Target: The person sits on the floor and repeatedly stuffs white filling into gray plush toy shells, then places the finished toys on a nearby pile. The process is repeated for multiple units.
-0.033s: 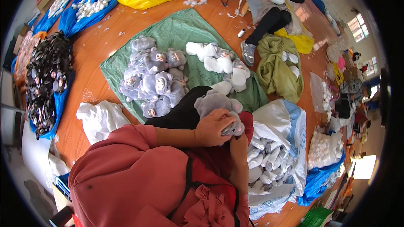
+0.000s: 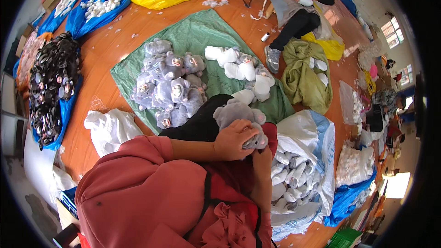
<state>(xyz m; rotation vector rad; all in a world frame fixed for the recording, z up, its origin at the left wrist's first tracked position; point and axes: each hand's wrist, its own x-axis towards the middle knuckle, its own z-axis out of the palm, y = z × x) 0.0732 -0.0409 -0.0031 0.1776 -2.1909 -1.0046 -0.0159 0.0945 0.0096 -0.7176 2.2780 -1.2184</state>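
Grey plush toy [image 2: 231,112] was located at the near edge of the green sheet [image 2: 197,32], raised above the wearer's lap. Appearance: short-piled, mid-grey, rounded at the upper end, with a small ear-like lobe there showing pink; a second grey rounded part with pinkish patches emerged below the fingers. Left hand [image 2: 236,138]: grip closed around the toy's middle, fingers wrapped over the top and covering much of it. Right hand [image 2: 262,158]: at the toy's lower end, fingers bent; could not tell whether its grip pinched the plush or only touched it. Surroundings, referred to the green sheet: a heap of grey toys [image 2: 172,73] lay on its left half, several with pale faces turned up; white-covered pieces [image 2: 240,70] lay in a loose row on its right half. A dark trouser leg [image 2: 190,128] crossed the near edge and blocked part of it from view. Near right of the sheet, a white sack [image 2: 325,151] gaped over white and grey pieces; directly right, an olive sack [image 2: 296,80] lay crumpled. Beyond the far right corner, another person [image 2: 301,23] sat holding a white piece [image 2: 305,1]. Left of the sheet, black pieces [image 2: 51,92] were heaped on blue sheeting [image 2: 66,124].
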